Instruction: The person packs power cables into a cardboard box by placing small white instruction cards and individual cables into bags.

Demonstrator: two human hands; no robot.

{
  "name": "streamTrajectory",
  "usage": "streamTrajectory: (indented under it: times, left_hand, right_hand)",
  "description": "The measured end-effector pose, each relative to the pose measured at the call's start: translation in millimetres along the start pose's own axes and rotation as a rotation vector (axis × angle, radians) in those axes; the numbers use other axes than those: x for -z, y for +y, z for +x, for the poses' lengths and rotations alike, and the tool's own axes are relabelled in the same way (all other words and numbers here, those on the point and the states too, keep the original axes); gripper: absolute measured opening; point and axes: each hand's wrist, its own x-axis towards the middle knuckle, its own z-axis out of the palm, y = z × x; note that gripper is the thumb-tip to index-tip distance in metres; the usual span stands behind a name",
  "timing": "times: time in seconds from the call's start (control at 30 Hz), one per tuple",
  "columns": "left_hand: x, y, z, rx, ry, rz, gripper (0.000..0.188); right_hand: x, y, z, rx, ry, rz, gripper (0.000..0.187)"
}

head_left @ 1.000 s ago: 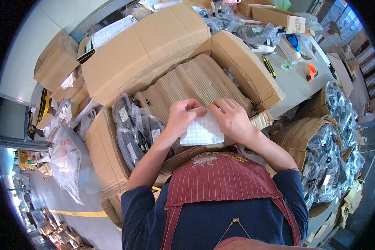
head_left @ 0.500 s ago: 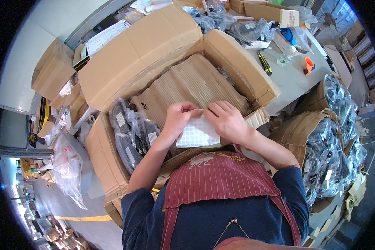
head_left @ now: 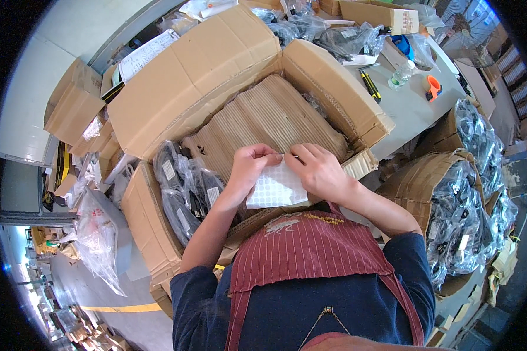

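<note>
A white sheet of small round stickers hangs between my hands at the near side of an open cardboard box. My left hand pinches its upper left edge. At the upper right edge, my right hand is closed on the same sheet, the fingertips of both hands nearly meeting. Whether a single sticker is between the fingertips is too small to tell. Under the hands, a brown corrugated cardboard sheet covers much of the box's contents. Bagged black parts fill the box's left side.
On the grey table at the back right lie a yellow-black utility knife, a clear bottle and an orange tape dispenser. Another carton with bagged parts stands at right. A plastic bag hangs at left.
Both hands keep their grip on the sticker sheet, with only a slight shift of the fingers. The whole view has tilted a little.
</note>
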Motion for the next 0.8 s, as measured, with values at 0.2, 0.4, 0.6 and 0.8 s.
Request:
streamTrajectory:
  times: [0.2,0.4,0.6,0.8]
  left_hand:
    - [0.1,0.2,-1.4,0.005,-0.002,-0.029,0.009]
    - [2.7,-2.4,0.1,-0.004,-0.009,-0.006,0.009]
    - [2.7,-0.5,-0.8,0.015,-0.018,-0.006,0.008]
    - [5.9,-9.4,2.4,0.019,-0.038,0.032,0.008]
  right_hand:
    - [-2.9,0.4,0.5,-0.009,0.052,0.006,0.028]
    - [-1.8,-1.2,0.1,0.011,-0.015,0.007,0.029]
    - [-5.5,1.9,-1.6,-0.027,0.048,0.085,0.029]
    - [-2.4,-0.8,-1.3,-0.026,-0.022,0.116,0.031]
